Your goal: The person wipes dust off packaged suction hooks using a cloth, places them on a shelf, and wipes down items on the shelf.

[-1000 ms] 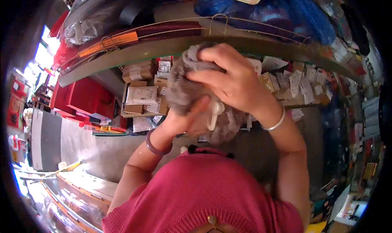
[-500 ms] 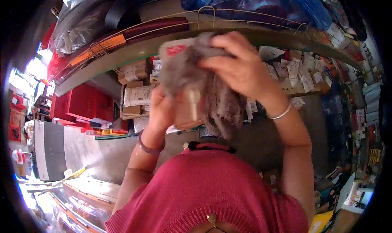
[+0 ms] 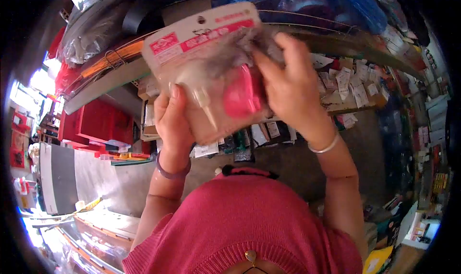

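A blister pack [image 3: 211, 120] with a white card top, red print and a hang hole is tilted in front of my chest. Through its clear front show a pink rounded item [image 3: 242, 94] and a pale nozzle-like piece [image 3: 204, 103]. My left hand [image 3: 170, 122] grips the pack by its left side, thumb on the front. A grey cloth [image 3: 235, 48], smeared by motion, lies over the upper right of the pack. My right hand [image 3: 293, 91] holds this cloth against the pack's front.
Behind the pack runs a shelf with a wire rail [image 3: 307, 17] and blue plastic wrapping [image 3: 297, 2]. Below lie many labelled packets [image 3: 345, 84]. Red boxes [image 3: 105, 122] and a grey cabinet [image 3: 57, 178] stand left.
The cloth has shifted up and to the right, uncovering the pink item and the printed card. The pack has come up and left, into fuller view.
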Demonstrator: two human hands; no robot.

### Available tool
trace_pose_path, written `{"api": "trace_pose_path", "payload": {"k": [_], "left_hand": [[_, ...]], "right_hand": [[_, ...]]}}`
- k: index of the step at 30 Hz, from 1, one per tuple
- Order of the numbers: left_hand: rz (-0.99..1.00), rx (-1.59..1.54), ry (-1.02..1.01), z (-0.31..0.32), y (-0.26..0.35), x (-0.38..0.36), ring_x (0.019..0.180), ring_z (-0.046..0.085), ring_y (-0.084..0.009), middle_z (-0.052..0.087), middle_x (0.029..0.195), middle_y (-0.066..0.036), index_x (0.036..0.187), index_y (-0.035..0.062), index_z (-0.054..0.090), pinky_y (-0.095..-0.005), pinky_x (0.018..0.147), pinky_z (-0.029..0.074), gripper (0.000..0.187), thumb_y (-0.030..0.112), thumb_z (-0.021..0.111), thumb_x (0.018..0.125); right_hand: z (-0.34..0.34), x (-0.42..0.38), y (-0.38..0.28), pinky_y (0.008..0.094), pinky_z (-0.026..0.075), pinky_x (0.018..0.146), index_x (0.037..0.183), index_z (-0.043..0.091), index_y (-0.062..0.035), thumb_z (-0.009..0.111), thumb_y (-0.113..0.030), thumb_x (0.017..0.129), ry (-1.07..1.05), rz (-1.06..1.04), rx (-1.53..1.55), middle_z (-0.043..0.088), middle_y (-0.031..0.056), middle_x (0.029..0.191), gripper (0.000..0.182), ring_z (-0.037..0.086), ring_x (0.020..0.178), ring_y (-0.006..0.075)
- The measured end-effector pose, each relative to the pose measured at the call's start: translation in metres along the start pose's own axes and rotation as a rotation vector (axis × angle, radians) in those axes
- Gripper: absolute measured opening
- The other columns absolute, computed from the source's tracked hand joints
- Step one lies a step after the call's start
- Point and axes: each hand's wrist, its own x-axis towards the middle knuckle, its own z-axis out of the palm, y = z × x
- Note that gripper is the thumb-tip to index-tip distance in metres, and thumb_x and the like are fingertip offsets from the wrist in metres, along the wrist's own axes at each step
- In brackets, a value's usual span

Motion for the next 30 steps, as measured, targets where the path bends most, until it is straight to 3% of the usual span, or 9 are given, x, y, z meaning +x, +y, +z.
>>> {"api": "trace_pose_path", "payload": {"k": [8, 11, 17, 20, 21, 24, 26, 28, 30], "left_hand": [[0.039, -0.023, -0.005, -0.008, 0.003, 0.007, 0.093, 0.056, -0.0207, 0.057, 0.103, -0.013, 0.111, -0.0051, 0.049, -0.0323, 0.083, 0.045, 0.035, 0.023, 0.046, 0.089], [-0.001, 0.028, 0.002, 0.000, -0.002, 0.005, 0.091, 0.057, -0.0194, 0.059, 0.100, -0.012, 0.109, -0.0046, 0.050, -0.0312, 0.081, 0.045, 0.034, 0.022, 0.050, 0.088], [0.047, -0.001, -0.002, -0.003, 0.002, 0.011, 0.099, 0.053, -0.0211, 0.053, 0.110, -0.013, 0.114, -0.0052, 0.047, -0.0348, 0.086, 0.043, 0.039, 0.026, 0.044, 0.091], [0.140, 0.091, 0.236, -0.006, 0.003, 0.016, 0.096, 0.053, -0.0194, 0.055, 0.106, -0.011, 0.111, -0.0023, 0.049, -0.0329, 0.083, 0.043, 0.036, 0.027, 0.045, 0.090], [0.153, 0.092, 0.229, -0.007, 0.004, 0.016, 0.095, 0.053, -0.0187, 0.055, 0.105, -0.010, 0.110, -0.0013, 0.050, -0.0322, 0.083, 0.043, 0.034, 0.026, 0.046, 0.090], [0.190, 0.151, 0.191, -0.002, -0.004, 0.009, 0.092, 0.053, -0.0169, 0.056, 0.102, -0.008, 0.107, 0.0012, 0.052, -0.0303, 0.081, 0.042, 0.028, 0.023, 0.047, 0.089], [0.229, 0.266, 0.135, 0.003, -0.016, 0.000, 0.090, 0.053, -0.0160, 0.056, 0.101, -0.007, 0.105, 0.0024, 0.053, -0.0291, 0.080, 0.042, 0.025, 0.021, 0.049, 0.089], [-0.087, -0.530, 0.513, 0.013, 0.003, 0.008, 0.092, 0.055, -0.0196, 0.056, 0.104, -0.010, 0.106, 0.0006, 0.051, -0.0320, 0.081, 0.044, 0.025, 0.019, 0.048, 0.089], [0.333, 0.065, 0.055, 0.007, -0.020, 0.000, 0.094, 0.056, -0.0219, 0.056, 0.105, -0.012, 0.108, -0.0006, 0.050, -0.0342, 0.083, 0.045, 0.026, 0.019, 0.046, 0.090]], "right_hand": [[0.002, -0.038, 0.000, 0.0356, 0.047, 0.069, 0.087, 0.062, -0.0081, 0.056, -0.008, 0.067, -0.187, 0.027, 0.109, 0.047, 0.0127, 0.101, 0.020, 0.049, 0.088, 0.0293], [0.006, -0.019, 0.003, 0.0347, 0.047, 0.069, 0.083, 0.062, -0.0071, 0.056, -0.009, 0.067, -0.067, 0.035, 0.000, 0.048, 0.0120, 0.101, 0.017, 0.049, 0.088, 0.0287], [0.002, -0.026, 0.004, 0.0360, 0.046, 0.072, 0.084, 0.061, -0.0067, 0.056, -0.008, 0.067, -0.173, -0.021, 0.126, 0.049, 0.0128, 0.101, 0.017, 0.051, 0.092, 0.0291], [0.003, -0.050, 0.008, 0.0369, 0.045, 0.073, 0.087, 0.062, -0.0067, 0.058, -0.007, 0.067, -0.204, 0.073, 0.223, 0.050, 0.0126, 0.101, 0.021, 0.052, 0.091, 0.0292], [0.004, -0.051, 0.002, 0.0366, 0.045, 0.071, 0.091, 0.062, -0.0063, 0.059, -0.006, 0.066, -0.115, 0.154, 0.296, 0.051, 0.0123, 0.101, 0.025, 0.052, 0.086, 0.0297], [0.001, -0.030, -0.028, 0.0357, 0.043, 0.070, 0.092, 0.062, -0.0053, 0.059, -0.006, 0.067, 0.098, 0.037, 0.126, 0.051, 0.0119, 0.101, 0.025, 0.051, 0.084, 0.0295], [0.016, -0.020, -0.035, 0.0356, 0.043, 0.071, 0.091, 0.061, -0.0058, 0.057, -0.010, 0.069, 0.037, -0.007, 0.036, 0.049, 0.0119, 0.104, 0.023, 0.048, 0.084, 0.0284], [0.020, -0.009, -0.035, 0.0358, 0.042, 0.071, 0.091, 0.061, -0.0057, 0.056, -0.013, 0.070, 0.020, 0.022, -0.020, 0.047, 0.0120, 0.106, 0.022, 0.047, 0.086, 0.0281], [0.016, -0.008, -0.038, 0.0369, 0.043, 0.070, 0.089, 0.061, -0.0054, 0.057, -0.012, 0.067, 0.005, 0.018, -0.008, 0.046, 0.0121, 0.103, 0.023, 0.047, 0.083, 0.0287]]}}
